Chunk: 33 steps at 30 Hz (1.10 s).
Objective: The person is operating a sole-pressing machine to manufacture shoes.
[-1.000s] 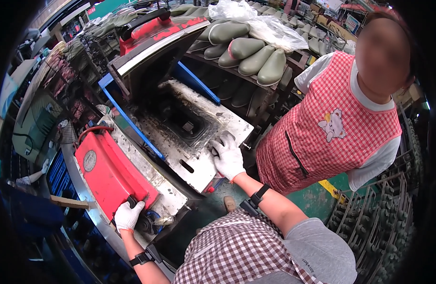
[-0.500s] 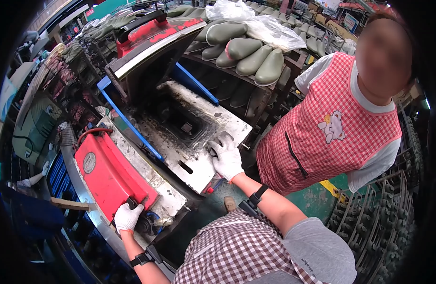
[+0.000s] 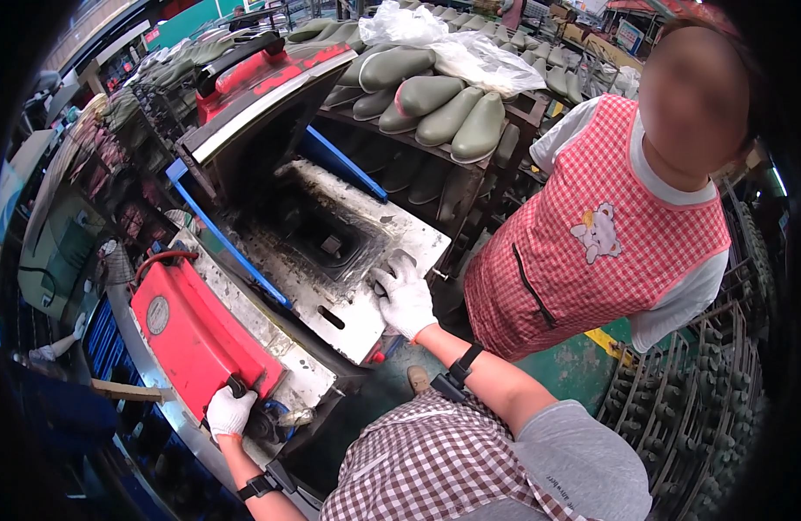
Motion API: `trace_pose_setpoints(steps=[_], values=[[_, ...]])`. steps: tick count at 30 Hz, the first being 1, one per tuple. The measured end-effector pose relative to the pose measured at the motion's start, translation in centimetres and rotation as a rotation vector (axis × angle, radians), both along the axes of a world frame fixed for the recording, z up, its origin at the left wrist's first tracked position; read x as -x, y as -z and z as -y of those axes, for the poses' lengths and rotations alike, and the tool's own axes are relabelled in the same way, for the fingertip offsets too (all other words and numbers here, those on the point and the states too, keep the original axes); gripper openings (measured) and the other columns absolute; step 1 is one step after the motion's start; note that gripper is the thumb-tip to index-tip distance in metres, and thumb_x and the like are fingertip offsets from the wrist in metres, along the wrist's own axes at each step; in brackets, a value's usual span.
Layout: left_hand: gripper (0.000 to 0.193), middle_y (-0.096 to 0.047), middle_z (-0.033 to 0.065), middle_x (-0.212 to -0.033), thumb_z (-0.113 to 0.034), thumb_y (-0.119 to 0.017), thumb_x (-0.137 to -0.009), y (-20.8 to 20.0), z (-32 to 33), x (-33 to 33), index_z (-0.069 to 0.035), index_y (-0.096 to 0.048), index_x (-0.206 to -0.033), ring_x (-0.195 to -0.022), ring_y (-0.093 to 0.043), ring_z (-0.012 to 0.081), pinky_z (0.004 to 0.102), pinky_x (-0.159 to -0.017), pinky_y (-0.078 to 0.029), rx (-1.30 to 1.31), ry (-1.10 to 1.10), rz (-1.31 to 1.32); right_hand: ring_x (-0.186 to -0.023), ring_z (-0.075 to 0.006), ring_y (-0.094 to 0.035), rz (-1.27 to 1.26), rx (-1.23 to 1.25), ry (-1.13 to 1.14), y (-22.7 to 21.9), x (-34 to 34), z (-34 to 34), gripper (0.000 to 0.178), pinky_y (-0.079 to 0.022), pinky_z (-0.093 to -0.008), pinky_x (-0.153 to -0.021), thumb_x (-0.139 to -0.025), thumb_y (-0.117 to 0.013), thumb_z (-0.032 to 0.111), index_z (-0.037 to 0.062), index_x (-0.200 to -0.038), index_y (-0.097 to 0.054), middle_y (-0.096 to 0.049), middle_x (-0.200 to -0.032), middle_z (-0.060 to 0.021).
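Note:
Both my hands wear white gloves. Lower left, my left hand (image 3: 230, 411) is closed round a black handle (image 3: 235, 383) at the near end of a red machine cover (image 3: 196, 339). My right hand (image 3: 402, 297) rests on a worn, pale metal plate (image 3: 335, 317), its fingers bent and the thumb apart from them. Dark patches show between thumb and fingers; what they are is unclear. Just beyond that hand, the plate has a dark recess (image 3: 318, 230) with a small block in it. A hinged lid (image 3: 253, 108), red on top, stands raised behind the recess.
Blue rails (image 3: 231, 239) flank the plate. Olive-green shoe-shaped forms (image 3: 453, 117) crowd a rack behind, partly under clear plastic (image 3: 479, 52). To my right, close by, stands a person in a red checked apron (image 3: 592, 252). Metal racks (image 3: 678, 417) fill the lower right.
The whole view has shifted a little, so the machine sits slightly further left. My left hand stays on the handle and my right hand on the plate.

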<state>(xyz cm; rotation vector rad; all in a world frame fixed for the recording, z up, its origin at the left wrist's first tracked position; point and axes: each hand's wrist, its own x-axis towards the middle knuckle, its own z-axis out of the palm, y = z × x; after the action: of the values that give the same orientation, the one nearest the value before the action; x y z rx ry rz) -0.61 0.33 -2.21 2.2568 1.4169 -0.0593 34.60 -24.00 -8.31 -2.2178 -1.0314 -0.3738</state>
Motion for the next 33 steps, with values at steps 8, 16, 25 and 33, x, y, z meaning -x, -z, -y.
trace_pose_setpoints(steps=[8, 16, 25, 33], values=[[0.042, -0.074, 0.0195, -0.08, -0.047, -0.079, -0.079, -0.4, 0.1, 0.3, -0.006, -0.075, -0.084, -0.081, -0.074, 0.0369, 0.0456, -0.076, -0.055, -0.015, -0.023, -0.067, -0.125, -0.039, -0.059, 0.017, 0.056, -0.217, -3.9, 4.8, -1.6, 0.045, -0.05, -0.0494, -0.098, -0.082, -0.071, 0.024, 0.0097, -0.124, -0.069, -0.063, -0.125, -0.0207], [0.044, -0.075, 0.0195, -0.084, -0.048, -0.075, -0.087, -1.0, 0.4, 2.1, -0.006, -0.076, -0.099, -0.081, -0.074, 0.0359, 0.0453, -0.077, -0.056, -0.063, 0.103, 0.139, -0.124, -0.0428, -0.064, -0.591, 0.83, -1.096, -1.0, 20.3, -9.8, 0.067, -0.048, -0.046, -0.11, -0.097, -0.058, 0.057, 0.0063, -0.141, -0.061, -0.067, -0.133, -0.0251], [0.048, -0.072, 0.0233, -0.088, -0.055, -0.065, -0.095, -1.0, 0.8, 2.7, -0.008, -0.072, -0.097, -0.086, -0.071, 0.0421, 0.0517, -0.077, -0.054, -0.201, 0.265, 0.077, -0.062, -0.0141, -0.057, -1.36, 0.81, -0.89, 0.7, 20.3, -10.1, 0.061, -0.047, -0.0347, -0.058, -0.098, -0.06, 0.063, 0.0119, -0.131, -0.069, -0.069, -0.084, -0.0029], [0.053, -0.073, 0.0205, -0.085, -0.059, -0.061, -0.096, -0.7, 0.5, 3.1, -0.008, -0.073, -0.099, -0.085, -0.072, 0.04, 0.0502, -0.078, -0.055, -0.115, 0.232, 0.033, -0.047, -0.0063, -0.037, -1.645, 0.908, -0.799, 0.4, 20.6, -11.0, 0.036, -0.027, -0.0262, -0.042, -0.098, -0.066, 0.053, 0.0167, -0.1, -0.063, -0.048, -0.066, 0.0048]])
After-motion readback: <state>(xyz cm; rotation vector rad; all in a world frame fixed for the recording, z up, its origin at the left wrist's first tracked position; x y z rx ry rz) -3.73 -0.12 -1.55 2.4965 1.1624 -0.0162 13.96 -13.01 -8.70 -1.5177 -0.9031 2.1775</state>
